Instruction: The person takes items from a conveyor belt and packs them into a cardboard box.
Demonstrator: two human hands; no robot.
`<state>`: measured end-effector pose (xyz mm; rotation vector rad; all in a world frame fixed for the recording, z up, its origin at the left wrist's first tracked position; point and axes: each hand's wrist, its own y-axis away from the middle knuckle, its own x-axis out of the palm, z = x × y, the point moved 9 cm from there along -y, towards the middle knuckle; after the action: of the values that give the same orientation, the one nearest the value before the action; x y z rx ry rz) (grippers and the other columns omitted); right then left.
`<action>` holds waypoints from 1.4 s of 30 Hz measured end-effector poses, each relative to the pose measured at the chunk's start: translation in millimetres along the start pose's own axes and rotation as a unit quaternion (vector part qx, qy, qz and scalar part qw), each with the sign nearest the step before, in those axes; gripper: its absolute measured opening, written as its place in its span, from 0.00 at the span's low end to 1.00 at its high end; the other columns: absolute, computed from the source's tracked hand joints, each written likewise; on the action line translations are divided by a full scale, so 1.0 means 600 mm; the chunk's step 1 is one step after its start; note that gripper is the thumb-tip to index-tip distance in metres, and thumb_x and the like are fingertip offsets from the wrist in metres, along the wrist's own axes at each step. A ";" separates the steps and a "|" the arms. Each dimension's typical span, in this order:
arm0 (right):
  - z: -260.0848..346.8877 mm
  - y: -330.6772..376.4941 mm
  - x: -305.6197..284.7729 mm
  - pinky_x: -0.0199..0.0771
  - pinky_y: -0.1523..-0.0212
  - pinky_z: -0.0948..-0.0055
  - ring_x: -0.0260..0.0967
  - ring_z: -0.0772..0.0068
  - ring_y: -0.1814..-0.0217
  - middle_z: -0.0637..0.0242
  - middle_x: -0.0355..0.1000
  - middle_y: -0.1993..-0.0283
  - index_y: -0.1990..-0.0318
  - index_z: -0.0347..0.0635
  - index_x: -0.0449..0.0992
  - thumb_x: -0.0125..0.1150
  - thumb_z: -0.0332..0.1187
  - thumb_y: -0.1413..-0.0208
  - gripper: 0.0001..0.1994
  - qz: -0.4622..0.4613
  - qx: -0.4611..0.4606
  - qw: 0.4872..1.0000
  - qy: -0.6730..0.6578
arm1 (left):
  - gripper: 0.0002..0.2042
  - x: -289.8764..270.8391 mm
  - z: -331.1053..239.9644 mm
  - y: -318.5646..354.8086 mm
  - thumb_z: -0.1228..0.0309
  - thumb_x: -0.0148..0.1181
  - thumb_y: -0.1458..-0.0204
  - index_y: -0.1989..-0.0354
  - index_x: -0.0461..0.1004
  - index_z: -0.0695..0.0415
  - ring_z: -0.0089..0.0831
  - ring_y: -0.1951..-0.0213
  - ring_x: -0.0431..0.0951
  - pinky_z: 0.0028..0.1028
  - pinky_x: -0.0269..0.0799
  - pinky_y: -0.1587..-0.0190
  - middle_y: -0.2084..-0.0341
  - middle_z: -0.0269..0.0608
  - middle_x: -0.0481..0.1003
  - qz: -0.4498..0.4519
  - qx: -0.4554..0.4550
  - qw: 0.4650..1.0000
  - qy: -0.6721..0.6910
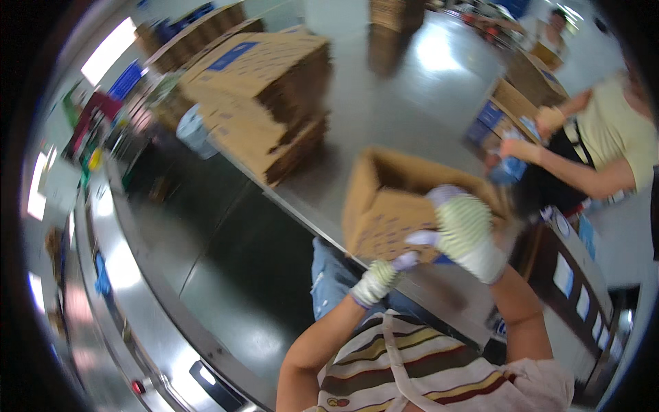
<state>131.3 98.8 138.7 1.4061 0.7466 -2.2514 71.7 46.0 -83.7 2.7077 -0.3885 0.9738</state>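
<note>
Right in close at the near edge of the metal table (384, 103), over an open-topped cardboard box (392, 218), set at that edge with a printed face toward the body. Look at the right hand (467, 223): gloved in white-and-green stripes, laid across the right part of the near wall, fingers up at the rim, pale thumb stretched over the printed face. On the cardboard by the look of it, but blurred; cannot tell whether clenched on the wall or only resting. Now to the left hand (379, 281), gloved to match: down low, just beside the box's near bottom corner, fingertips pointing toward the printing. Cannot tell whether grasping or released, nor whether in contact.

Over to the table's right edge: a co-worker's hands (519, 150), busy at a crumpled blue bag (509, 170), just beside another open box (513, 101) with a blue panel.

Back along the near edge, farther left: flat cartons (240, 75) in a jagged pile, blue patch on top, with a pale-blue plastic bag (195, 130) just beside. Up toward the far edge, a brown stack (398, 14). Off beyond the near edge, dark floor (220, 247), then a shiny metal rail (130, 275).
</note>
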 end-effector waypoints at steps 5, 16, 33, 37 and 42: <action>0.005 -0.034 0.111 0.69 0.54 0.58 0.68 0.57 0.55 0.59 0.70 0.59 0.59 0.41 0.70 0.69 0.45 0.65 0.26 0.099 -0.079 0.991 0.051 | 0.25 -0.015 -0.014 0.030 0.69 0.62 0.49 0.43 0.61 0.57 0.38 0.48 0.71 0.38 0.69 0.44 0.50 0.42 0.68 -0.043 -0.025 0.986 0.157; 0.016 0.037 0.083 0.69 0.65 0.62 0.68 0.63 0.66 0.65 0.68 0.72 0.72 0.45 0.74 0.57 0.57 0.55 0.22 -0.062 -0.286 0.955 0.045 | 0.37 0.103 -0.316 0.102 0.52 0.65 0.63 0.44 0.64 0.57 0.53 0.37 0.56 0.50 0.48 0.36 0.43 0.47 0.64 0.041 0.210 0.411 -0.886; -0.073 0.026 0.070 0.42 0.32 0.47 0.57 0.59 0.37 0.69 0.69 0.51 0.76 0.50 0.71 0.51 0.37 0.49 0.08 -0.324 -0.072 0.929 -0.163 | 0.24 0.117 -0.227 0.076 0.42 0.47 0.49 0.78 0.66 0.52 0.38 0.72 0.74 0.55 0.60 0.42 0.80 0.40 0.70 -0.009 0.447 0.474 -0.758; -0.083 0.016 0.076 0.39 0.30 0.50 0.58 0.61 0.37 0.70 0.70 0.53 0.76 0.47 0.71 0.52 0.37 0.50 0.07 -0.330 -0.108 0.915 -0.206 | 0.14 0.123 -0.222 0.070 0.58 0.42 0.44 0.76 0.66 0.53 0.38 0.73 0.72 0.55 0.60 0.42 0.80 0.39 0.67 -0.040 0.431 0.485 -0.760; -0.108 0.028 0.084 0.37 0.29 0.52 0.56 0.63 0.36 0.70 0.71 0.54 0.76 0.47 0.73 0.54 0.30 0.52 0.05 -0.326 -0.069 0.910 -0.245 | 0.12 0.130 -0.209 0.074 0.64 0.40 0.45 0.76 0.67 0.54 0.38 0.71 0.72 0.55 0.62 0.42 0.80 0.40 0.67 -0.080 0.450 0.482 -0.748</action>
<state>164.6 123.5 65.9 0.4966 1.2895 -2.7955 41.9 30.2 66.6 3.3973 0.3161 -2.1533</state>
